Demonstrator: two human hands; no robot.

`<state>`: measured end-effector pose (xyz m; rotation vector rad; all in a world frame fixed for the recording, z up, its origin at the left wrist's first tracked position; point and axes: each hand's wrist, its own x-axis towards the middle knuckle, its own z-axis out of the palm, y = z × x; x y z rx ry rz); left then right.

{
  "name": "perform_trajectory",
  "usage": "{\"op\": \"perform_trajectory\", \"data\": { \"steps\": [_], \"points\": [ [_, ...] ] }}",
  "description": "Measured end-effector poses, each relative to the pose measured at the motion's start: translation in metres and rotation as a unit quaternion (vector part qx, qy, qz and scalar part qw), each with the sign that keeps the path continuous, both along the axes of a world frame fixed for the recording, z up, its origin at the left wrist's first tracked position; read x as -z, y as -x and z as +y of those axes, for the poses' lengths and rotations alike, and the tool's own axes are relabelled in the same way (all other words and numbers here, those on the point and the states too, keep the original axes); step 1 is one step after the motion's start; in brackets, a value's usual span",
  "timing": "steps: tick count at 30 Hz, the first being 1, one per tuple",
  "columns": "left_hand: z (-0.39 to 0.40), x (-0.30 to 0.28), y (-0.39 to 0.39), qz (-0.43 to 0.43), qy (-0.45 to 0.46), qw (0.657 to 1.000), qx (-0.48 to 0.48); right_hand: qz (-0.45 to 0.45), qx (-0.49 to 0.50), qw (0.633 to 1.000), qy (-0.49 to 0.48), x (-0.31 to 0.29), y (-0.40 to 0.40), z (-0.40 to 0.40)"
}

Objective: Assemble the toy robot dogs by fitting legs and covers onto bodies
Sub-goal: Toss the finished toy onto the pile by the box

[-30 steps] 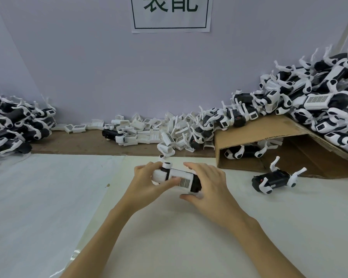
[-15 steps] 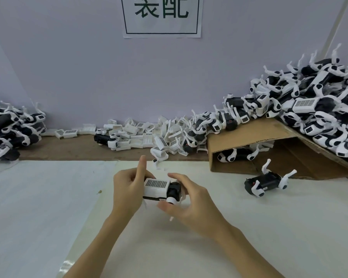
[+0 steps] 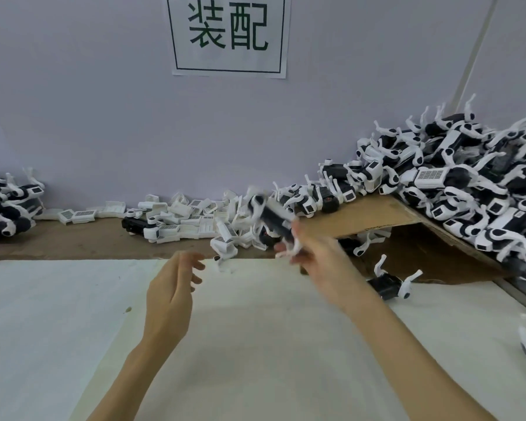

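**One toy dog lifted over the bench**

A heap of toy robot dogs (image 3: 456, 189) covers the cardboard sheet (image 3: 362, 214) at right. The right hand (image 3: 319, 256) grips a blurred toy dog (image 3: 271, 215) above the white mat (image 3: 255, 344). The left hand (image 3: 176, 287) hangs loose-fingered, holding nothing.

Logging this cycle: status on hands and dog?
Left hand open, empty. Right hand grips toy dog, raised, blurred. Nothing in the way.

A white sheet (image 3: 43, 314) covers the near tabletop (image 3: 88, 244). Loose white covers (image 3: 192, 220) and a folded cardboard piece (image 3: 362, 214) lie along its far edge. One legged toy dog (image 3: 389, 284) rests on the sheet.
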<state>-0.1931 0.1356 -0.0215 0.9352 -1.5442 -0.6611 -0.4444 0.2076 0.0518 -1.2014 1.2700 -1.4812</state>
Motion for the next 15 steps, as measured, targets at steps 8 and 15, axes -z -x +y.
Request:
{"op": "perform_trajectory", "data": {
  "steps": [8, 15],
  "points": [
    [-0.007, 0.008, 0.003, -0.114, -0.048, 0.992, -0.032, -0.199, 0.002, 0.98, 0.017, -0.034, 0.02, -0.024],
    [-0.012, 0.017, 0.001, -0.228, -0.06, 0.97, -0.053, 0.032, -0.022, 0.998, -0.057, 0.068, -0.078, -0.021]
  ]
}}
